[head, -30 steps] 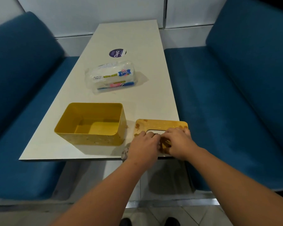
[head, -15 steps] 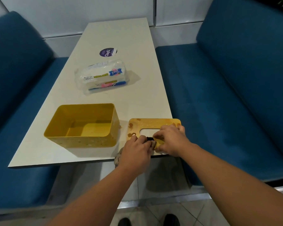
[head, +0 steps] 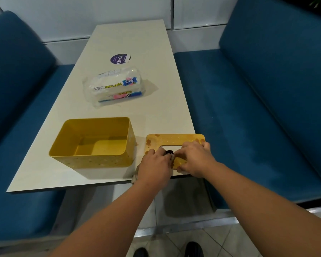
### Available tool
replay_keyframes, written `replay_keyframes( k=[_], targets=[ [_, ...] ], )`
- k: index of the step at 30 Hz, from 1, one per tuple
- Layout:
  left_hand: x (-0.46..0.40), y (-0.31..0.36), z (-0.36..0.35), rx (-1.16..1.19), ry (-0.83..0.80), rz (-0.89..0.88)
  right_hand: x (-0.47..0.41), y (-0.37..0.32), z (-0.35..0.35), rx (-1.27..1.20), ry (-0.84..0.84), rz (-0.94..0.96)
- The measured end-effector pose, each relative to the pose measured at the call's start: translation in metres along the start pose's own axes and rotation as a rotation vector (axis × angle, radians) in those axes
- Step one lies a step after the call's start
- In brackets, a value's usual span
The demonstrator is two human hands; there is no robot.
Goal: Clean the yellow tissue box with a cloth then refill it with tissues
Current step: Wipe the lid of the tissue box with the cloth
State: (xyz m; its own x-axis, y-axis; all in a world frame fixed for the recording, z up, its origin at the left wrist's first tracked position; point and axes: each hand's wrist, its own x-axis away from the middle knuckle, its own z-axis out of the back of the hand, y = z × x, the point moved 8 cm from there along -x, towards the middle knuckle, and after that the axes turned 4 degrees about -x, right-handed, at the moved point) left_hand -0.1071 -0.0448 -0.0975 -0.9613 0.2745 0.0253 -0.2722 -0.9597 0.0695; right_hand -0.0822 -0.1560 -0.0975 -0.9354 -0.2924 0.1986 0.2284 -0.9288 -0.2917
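Your right hand (head: pixel 195 158) pins the stained lid (head: pixel 174 140), fingers curled over its slot edge, just right of the open yellow tissue box (head: pixel 93 143). Your left hand (head: pixel 155 164) grips the cloth (head: pixel 171 156); scrub with short strokes toward the lid's stained corners.

Blue benches (head: pixel 267 101), round purple sticker (head: pixel 120 59) on table (head: pixel 156 112)

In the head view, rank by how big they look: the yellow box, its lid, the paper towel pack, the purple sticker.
1. yellow box
2. paper towel pack, though it lies farther away
3. lid, partly hidden by hands
4. purple sticker
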Motion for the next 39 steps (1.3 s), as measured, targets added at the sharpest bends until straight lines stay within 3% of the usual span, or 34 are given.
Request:
replay_keyframes(
  k=[3, 8, 18, 39],
  targets=[
    [0.018, -0.009, -0.002, 0.036, -0.011, -0.012, -0.001, -0.001, 0.0, 0.033, -0.024, -0.002],
    [0.032, -0.042, 0.015, 0.109, 0.079, 0.169, -0.003, -0.011, 0.0, 0.023, -0.024, -0.012],
    [0.029, -0.017, 0.003, 0.043, 0.001, 0.012, -0.003, -0.022, -0.007, 0.002, 0.022, -0.033],
    [0.018, -0.012, 0.004, 0.052, -0.046, 0.005, -0.002, -0.02, -0.006, -0.003, 0.019, -0.065]
  ],
)
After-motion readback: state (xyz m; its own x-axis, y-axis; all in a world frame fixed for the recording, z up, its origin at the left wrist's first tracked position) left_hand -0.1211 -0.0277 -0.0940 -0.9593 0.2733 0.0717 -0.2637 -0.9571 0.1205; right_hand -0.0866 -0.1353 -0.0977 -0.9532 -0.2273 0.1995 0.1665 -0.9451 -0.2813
